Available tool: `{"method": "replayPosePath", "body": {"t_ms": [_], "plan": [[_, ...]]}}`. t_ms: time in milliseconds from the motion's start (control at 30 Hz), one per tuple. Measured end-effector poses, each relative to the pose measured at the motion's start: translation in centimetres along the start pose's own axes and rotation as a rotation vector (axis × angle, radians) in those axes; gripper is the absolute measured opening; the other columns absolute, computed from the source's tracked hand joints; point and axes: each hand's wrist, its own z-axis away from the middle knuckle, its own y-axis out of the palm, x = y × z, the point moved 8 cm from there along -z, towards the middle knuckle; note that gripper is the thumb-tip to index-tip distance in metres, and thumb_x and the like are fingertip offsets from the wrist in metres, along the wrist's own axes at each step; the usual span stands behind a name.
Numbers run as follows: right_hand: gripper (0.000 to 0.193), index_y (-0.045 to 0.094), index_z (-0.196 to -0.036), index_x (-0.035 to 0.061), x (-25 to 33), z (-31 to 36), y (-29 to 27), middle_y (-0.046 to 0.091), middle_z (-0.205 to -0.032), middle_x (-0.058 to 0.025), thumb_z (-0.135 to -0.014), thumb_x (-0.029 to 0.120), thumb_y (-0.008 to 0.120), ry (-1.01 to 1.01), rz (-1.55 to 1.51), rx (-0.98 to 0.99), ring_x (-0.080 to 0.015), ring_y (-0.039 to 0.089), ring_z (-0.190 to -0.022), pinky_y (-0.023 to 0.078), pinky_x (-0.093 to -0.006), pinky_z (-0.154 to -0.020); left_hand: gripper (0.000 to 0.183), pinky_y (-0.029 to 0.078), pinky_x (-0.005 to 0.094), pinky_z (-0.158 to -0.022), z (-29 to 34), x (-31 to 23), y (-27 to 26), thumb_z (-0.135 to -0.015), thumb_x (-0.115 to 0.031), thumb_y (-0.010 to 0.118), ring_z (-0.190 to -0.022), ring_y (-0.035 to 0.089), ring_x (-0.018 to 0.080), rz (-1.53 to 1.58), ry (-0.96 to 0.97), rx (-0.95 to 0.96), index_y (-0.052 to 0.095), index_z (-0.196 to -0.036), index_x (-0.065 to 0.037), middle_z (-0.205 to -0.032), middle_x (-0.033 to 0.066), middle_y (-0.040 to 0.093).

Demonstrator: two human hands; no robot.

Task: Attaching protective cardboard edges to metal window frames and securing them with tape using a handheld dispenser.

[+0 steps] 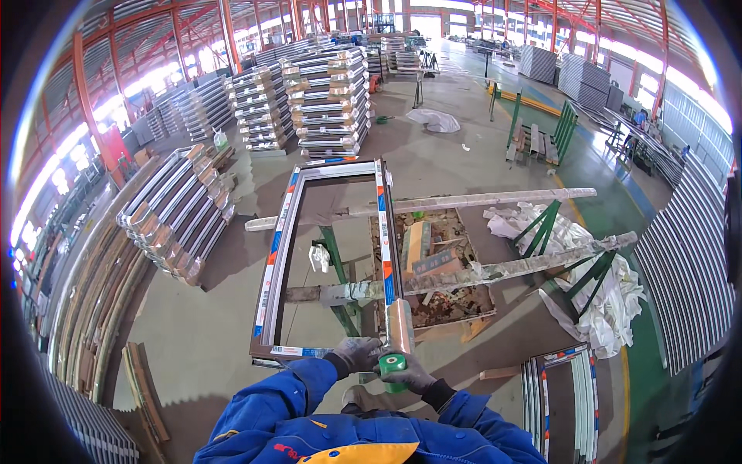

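A rectangular window frame (268,278), dark with pale inner edges and red, white and blue film strips, lies across two wrapped beams in front of me. A tan, shiny covering, like cardboard or packing film (399,325), sits over its near right corner. My left hand (357,354), in a grey glove, is closed beside that corner; what its fingers grip is hidden. My right hand (413,377), gloved too, is wrapped around a green roll (393,362), seemingly tape, with a pale ringed end facing up. The roll is right at the lower end of the tan covering.
The beams (533,264) rest on green metal stands (543,232). Under the frame's right side is a shallow tray (456,315) with cardboard. White sheeting (610,309) lies right. Wrapped frame stacks (325,100) stand ahead and left (178,216); more frames (568,394) lie near right.
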Motion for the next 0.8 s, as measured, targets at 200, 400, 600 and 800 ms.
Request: {"method": "replayPosePath", "body": {"t_ms": [200,400,600,800], "plan": [[0.058,0.054,-0.136,0.0055,-1.8,2.1,1.4,0.068,-0.125,-0.0135,-0.083,0.012,0.077,0.104,-0.544,-0.011,-0.0268,0.067,-0.112,0.056,-0.0422,-0.099,0.043,0.056,0.0506,-0.077,-0.1,0.4,1.6,-0.09,-0.047,0.066,-0.091,0.07,0.0395,-0.017,0.121,0.01,0.064,-0.109,-0.008,-0.096,0.0168,0.071],[0.061,0.052,-0.139,0.0035,-1.0,4.8,3.8,0.066,-0.128,-0.0158,-0.085,0.019,0.075,0.111,-0.842,0.092,-0.0297,0.066,-0.114,0.054,-0.0453,-0.101,0.048,0.056,0.0514,-0.076,0.1,0.3,1.2,-0.087,-0.05,0.07,-0.091,0.07,0.0406,0.018,0.05,-0.007,0.064,-0.112,-0.01,-0.094,0.0165,0.071],[0.07,0.057,-0.135,0.0028,-1.5,10.2,3.0,0.067,-0.119,-0.0176,-0.076,0.031,0.08,-0.137,0.075,0.057,-0.0314,0.066,-0.109,0.056,-0.043,-0.094,0.039,0.056,0.0495,-0.08,-1.0,-0.9,-0.7,-0.09,-0.042,0.068,-0.098,0.069,0.0395,-0.114,-0.045,0.136,0.063,-0.111,-0.01,-0.102,0.0165,0.071],[0.061,0.054,-0.14,0.0069,7.8,13.1,-3.8,0.069,-0.115,-0.0158,-0.087,0.029,0.075,-0.279,-0.609,-0.427,-0.0308,0.069,-0.103,0.06,-0.0467,-0.088,0.046,0.055,0.0499,-0.081,0.0,1.5,2.2,-0.091,-0.049,0.067,-0.099,0.069,0.0393,-0.072,0.012,0.062,0.062,-0.117,-0.011,-0.105,0.0161,0.07]]}}
